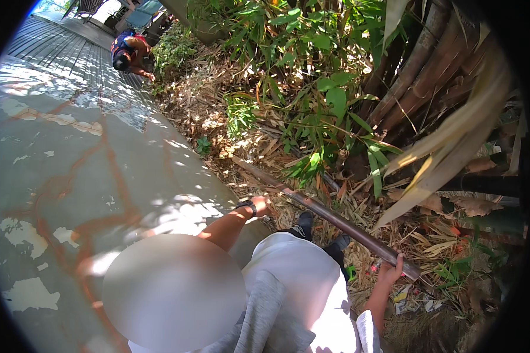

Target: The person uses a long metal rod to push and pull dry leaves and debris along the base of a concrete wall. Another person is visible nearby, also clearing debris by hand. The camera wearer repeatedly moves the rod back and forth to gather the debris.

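Note:
A long brown pole (330,216) slants over the leaf litter, from near the foot of the wall down to the lower right. My right hand (390,267) is closed around it close to its lower right end. My left hand (261,206), with a dark watch (248,206) on the wrist, is beside the wall, below the pole and apart from it. Its fingers are small and washed out by sunlight, so I cannot tell whether they are open or closed. Below the pole, my dark shoe (305,222) shows on the dry leaves.
A grey-green wall (176,170) with peeling paint and brown streaks runs along the left. At the far upper left another person (126,52) bends toward a bush (174,50). Thick bamboo stems (418,76) and leafy shoots crowd the right. Bits of litter (407,300) lie beneath my right hand.

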### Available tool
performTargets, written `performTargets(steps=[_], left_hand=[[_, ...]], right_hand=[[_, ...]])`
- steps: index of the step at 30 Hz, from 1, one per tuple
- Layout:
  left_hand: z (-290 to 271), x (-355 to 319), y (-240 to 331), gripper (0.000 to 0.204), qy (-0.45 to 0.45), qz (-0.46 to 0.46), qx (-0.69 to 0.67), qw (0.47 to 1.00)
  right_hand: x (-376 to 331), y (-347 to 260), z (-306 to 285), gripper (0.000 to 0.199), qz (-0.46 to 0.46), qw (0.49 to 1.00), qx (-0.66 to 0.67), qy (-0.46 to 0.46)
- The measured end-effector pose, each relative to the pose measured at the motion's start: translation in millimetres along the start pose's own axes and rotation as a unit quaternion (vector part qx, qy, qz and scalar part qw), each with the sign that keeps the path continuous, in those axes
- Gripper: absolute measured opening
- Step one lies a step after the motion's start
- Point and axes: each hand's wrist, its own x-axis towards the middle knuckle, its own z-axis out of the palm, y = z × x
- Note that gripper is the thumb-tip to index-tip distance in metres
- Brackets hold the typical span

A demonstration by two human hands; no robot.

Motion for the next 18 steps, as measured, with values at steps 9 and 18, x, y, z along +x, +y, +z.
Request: performTargets(steps=[9, 18], left_hand=[[64, -42, 29, 0.056, -0.075, -0.116, 0.037, 0.990], [132, 5, 181, 0.056, 0.146, -0.190, -0.287, 0.927]], right_hand=[[134, 29, -91, 0.039, 0.100, 0.984, -0.047, 0.141], [211, 59, -191, 0.042, 0.271, 0.933, -0.130, 0.196]])
